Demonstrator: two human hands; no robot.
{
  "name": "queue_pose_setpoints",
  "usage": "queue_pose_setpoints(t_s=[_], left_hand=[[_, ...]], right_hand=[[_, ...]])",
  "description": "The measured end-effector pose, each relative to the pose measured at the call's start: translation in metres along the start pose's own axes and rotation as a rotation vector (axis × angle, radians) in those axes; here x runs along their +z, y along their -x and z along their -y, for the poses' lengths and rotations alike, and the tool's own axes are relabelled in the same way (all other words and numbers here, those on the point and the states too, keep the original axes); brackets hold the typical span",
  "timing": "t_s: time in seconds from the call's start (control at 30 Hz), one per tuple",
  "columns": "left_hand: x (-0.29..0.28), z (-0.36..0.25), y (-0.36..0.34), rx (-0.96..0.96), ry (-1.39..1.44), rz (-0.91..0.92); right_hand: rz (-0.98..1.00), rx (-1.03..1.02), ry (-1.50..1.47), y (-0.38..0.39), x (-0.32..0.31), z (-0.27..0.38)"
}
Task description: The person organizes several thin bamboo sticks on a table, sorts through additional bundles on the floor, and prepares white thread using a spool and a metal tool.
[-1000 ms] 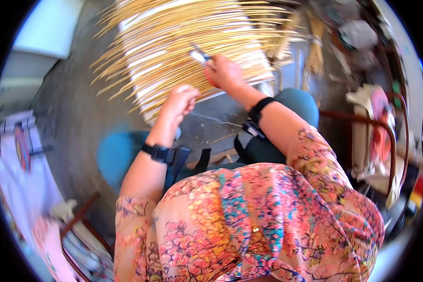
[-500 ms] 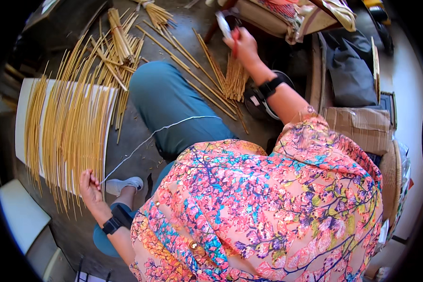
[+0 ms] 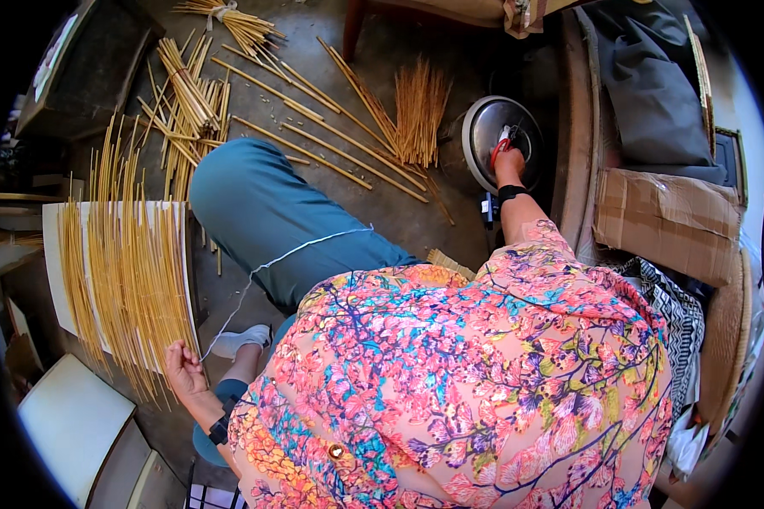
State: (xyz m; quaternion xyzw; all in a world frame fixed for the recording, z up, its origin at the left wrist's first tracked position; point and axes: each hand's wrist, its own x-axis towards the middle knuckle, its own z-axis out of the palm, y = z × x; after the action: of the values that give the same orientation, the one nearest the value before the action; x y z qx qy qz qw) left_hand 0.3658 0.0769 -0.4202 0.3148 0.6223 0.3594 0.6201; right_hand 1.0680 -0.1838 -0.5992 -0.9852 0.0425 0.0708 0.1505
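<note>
My left hand (image 3: 185, 371) is closed in a pinch on a white string (image 3: 301, 246), which trails over my teal trouser leg. Beside that hand, long thin straw-coloured sticks (image 3: 136, 280) lie side by side on a white board (image 3: 53, 254). Thin lines seem to cross the sticks. My right hand (image 3: 509, 163) is closed around red-handled scissors (image 3: 493, 156), over a round, shiny metal lid (image 3: 486, 123). Their blades are hard to make out against the lid; whether they touch it I cannot tell.
Tied bundles of sticks (image 3: 191, 93) and loose sticks (image 3: 314, 148) lie on the floor ahead. A reddish-brown bunch of thin stems (image 3: 422, 110) is near the lid. A taped cardboard box (image 3: 666, 216) sits at the right, and a pale chair-like seat (image 3: 76, 416) at the lower left.
My right hand has come down and to the right with the scissors, from near the chair to over the metal lid. My left hand keeps its pinch on the string. The whole view has shifted.
</note>
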Motion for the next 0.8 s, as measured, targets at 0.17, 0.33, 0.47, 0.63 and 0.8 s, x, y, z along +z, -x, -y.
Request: queue_pose_setpoints(t_s=[0.17, 0.33, 0.47, 0.63, 0.8], left_hand=[[0.004, 0.025, -0.003, -0.008, 0.016, 0.017], [-0.018, 0.029, -0.008, -0.026, 0.007, 0.029], [-0.026, 0.027, -0.006, -0.047, -0.018, 0.025], [-0.033, 0.032, -0.012, -0.051, -0.007, 0.045], [-0.022, 0.038, -0.003, -0.053, 0.016, 0.017]], right_hand=[[-0.018, -0.034, 0.027, 0.003, -0.008, 0.002], [-0.064, -0.063, 0.084, 0.023, 0.008, -0.007], [-0.013, -0.062, 0.127, 0.037, 0.010, -0.013], [-0.166, -0.167, 0.126, 0.047, 0.004, -0.017], [-0.242, 0.046, -0.090, 0.020, 0.015, -0.031]])
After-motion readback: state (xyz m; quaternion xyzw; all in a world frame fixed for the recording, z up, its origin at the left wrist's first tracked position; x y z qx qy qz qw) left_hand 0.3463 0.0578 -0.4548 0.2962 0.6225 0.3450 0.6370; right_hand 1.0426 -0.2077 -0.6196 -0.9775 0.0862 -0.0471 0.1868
